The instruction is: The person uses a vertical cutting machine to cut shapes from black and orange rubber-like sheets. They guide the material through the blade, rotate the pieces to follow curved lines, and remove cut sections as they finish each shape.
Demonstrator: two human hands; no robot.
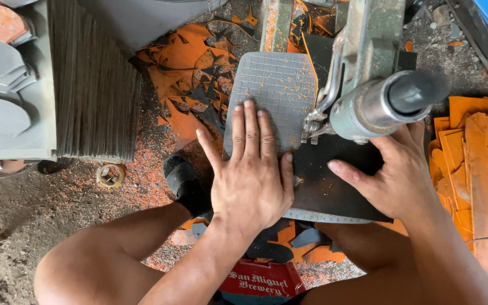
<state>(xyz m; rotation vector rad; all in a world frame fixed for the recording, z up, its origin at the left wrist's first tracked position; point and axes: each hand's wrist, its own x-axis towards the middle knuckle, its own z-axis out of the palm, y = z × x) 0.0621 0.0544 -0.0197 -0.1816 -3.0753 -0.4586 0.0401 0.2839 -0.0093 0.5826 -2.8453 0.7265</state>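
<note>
Under the machine arm (pixel 379 101), both open hands, left hand (pixel 252 175) and right hand (pixel 393 178), press a half-hidden black sheet (pixel 326 181).

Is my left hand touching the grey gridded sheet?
Touching. The head view shows the left hand lying flat, fingers pressed on the grey gridded sheet.

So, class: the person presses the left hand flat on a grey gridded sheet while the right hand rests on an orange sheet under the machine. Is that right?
Not quite. In the head view the right hand rests on a black sheet, not an orange one. The left hand does lie flat on the grey gridded sheet, and the black sheet does sit under the machine.
</note>
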